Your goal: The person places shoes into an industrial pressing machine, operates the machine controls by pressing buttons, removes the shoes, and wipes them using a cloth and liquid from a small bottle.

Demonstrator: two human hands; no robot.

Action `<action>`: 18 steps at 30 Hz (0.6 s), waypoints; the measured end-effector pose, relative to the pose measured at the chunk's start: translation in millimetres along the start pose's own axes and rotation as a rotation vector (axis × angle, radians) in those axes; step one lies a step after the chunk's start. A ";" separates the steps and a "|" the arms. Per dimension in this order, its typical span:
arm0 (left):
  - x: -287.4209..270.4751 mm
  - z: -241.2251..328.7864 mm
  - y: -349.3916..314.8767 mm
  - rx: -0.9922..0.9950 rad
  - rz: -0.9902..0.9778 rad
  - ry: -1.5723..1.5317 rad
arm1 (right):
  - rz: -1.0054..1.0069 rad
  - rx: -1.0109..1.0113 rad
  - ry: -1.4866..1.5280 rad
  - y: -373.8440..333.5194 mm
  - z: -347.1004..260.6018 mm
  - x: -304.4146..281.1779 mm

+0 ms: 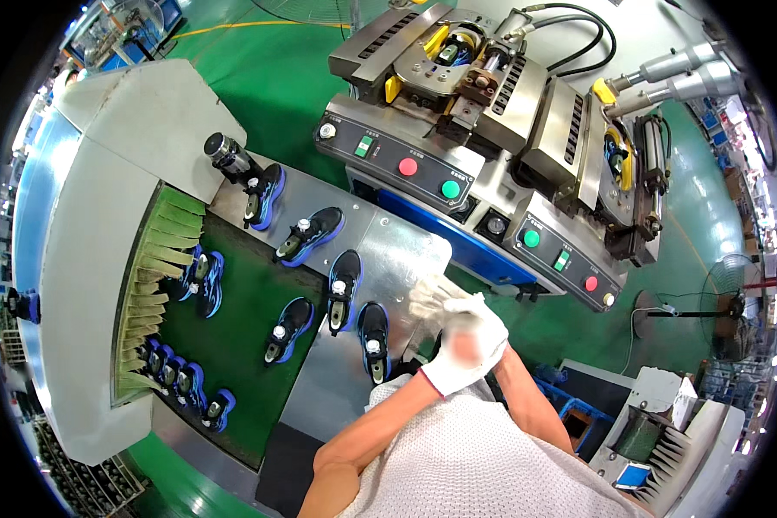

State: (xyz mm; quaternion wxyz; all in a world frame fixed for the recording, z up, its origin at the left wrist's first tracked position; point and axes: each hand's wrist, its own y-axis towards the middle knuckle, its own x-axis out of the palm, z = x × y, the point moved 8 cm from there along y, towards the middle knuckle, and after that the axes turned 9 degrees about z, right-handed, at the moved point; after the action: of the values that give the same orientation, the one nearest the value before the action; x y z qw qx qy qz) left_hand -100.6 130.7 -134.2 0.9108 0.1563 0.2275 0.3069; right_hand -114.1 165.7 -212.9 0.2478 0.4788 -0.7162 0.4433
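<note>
Both my hands wear white knit gloves and meet in front of me, beside the right edge of the metal table [388, 250]. My left hand [470, 358] lies across my right one; its fingers are hidden and a pinkish patch there is blurred. Past it, the fingers of my right hand [434, 298] stretch out toward the table, with nothing visible in them. Nearest to the hands is a black shoe [374, 341] with a blue-purple sole and a last inside. Another such shoe [344, 289] stands beyond it, in a row with a third shoe [312, 235].
A green conveyor belt [242, 345] carries several more shoes out of a grey machine housing [104, 198] with a fringe curtain [151, 285]. Ahead stands a two-station press [492, 112] with button panels, each station holding a shoe. At lower right is a bristled machine [665, 432].
</note>
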 end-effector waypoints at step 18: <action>33.2 1.8 -28.7 -0.112 -0.020 0.305 | 0.028 -0.512 0.107 22.4 -47.5 -41.0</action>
State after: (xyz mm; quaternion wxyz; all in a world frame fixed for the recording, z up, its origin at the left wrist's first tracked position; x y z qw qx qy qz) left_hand -62.1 129.5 -155.3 0.8759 0.0544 0.3473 0.3304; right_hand -120.5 229.6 -230.8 0.3921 0.3665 -0.7975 0.2757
